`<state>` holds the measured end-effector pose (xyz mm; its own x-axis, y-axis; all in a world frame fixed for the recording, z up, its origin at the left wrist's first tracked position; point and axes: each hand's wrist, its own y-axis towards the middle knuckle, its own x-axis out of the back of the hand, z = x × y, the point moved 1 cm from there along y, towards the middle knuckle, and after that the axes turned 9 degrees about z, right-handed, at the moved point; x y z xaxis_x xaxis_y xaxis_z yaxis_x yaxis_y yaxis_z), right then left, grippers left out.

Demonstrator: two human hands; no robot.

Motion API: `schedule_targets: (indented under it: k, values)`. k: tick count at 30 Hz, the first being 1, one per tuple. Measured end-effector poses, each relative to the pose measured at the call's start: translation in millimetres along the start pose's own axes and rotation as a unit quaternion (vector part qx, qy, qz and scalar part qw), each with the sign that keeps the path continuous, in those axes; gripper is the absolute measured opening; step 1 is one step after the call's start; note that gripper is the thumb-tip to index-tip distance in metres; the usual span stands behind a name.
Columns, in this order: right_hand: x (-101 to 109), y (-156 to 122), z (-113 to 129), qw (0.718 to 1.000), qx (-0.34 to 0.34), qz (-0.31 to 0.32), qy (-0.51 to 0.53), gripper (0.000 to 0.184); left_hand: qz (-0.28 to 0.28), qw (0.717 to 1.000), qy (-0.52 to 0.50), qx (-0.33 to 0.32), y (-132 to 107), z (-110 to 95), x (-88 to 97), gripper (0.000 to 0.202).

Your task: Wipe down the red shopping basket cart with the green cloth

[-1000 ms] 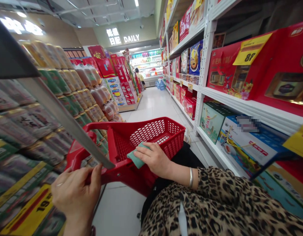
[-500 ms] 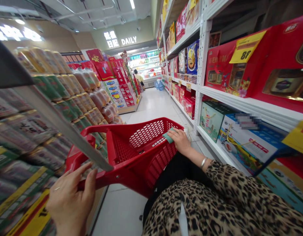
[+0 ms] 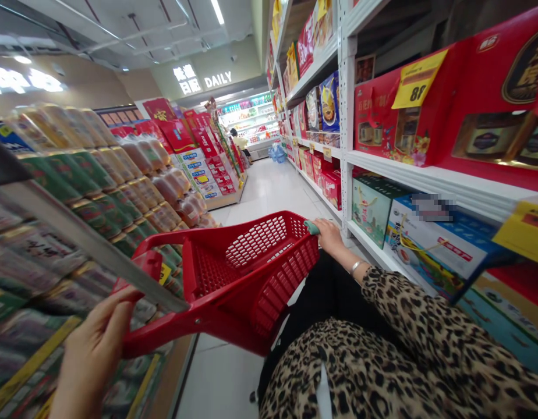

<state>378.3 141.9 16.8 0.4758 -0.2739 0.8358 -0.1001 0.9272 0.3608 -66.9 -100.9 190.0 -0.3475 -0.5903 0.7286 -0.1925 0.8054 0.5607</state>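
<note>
A red plastic shopping basket [image 3: 255, 317] with slotted sides hangs tilted in front of me, a grey metal bar [image 3: 98, 253] rising from it to the upper left. My left hand [image 3: 92, 346] is closed around the basket's red handle end at the lower left, its fingertips partly hidden. At the far right corner of the rim, my right hand [image 3: 330, 235] presses a small green cloth [image 3: 311, 227] against the edge. Most of the cloth is covered by the fingers. Nothing large shows inside the basket.
White shelves [image 3: 345, 105] with red gift boxes [image 3: 395, 128] and a blue-white carton [image 3: 430, 244] run close along my right. Stacked canned drinks [image 3: 98, 169] stand close on the left. The tiled aisle [image 3: 269, 186] leads to a fridge, where a person [image 3: 240, 142] is.
My right hand has slid the cloth along the rim to the basket's far corner. My left hand has shifted left and closed round the handle. The view has turned slightly.
</note>
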Motion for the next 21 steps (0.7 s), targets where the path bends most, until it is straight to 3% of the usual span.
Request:
schedule_targets:
  k: [3,7,14,18,21]
  values:
    - [-0.3,-3.2,7.2,1.0,0.0,0.005,-0.002,0.054,0.047,0.996,-0.041,0.061,3.2,-4.2,-3.3,0.046]
    - [2.0,-15.0,23.4,1.0,0.009,0.016,-0.005,0.056,0.028,0.993,-0.043,0.108,2.8,-11.8,-2.3,0.063]
    - [4.4,-50.7,77.4,0.992,0.126,0.005,0.011,0.051,-0.041,0.992,-0.056,0.109,-4.1,-28.6,-5.3,0.075]
    - [0.4,-69.8,114.3,0.979,0.2,-0.008,0.042,0.051,-0.039,0.991,-0.065,0.114,-13.8,-34.0,-4.1,0.075]
    - [0.0,-82.6,138.8,0.965,0.25,-0.023,0.078,0.048,-0.035,0.996,-0.007,0.077,-23.8,-35.7,-0.4,0.075]
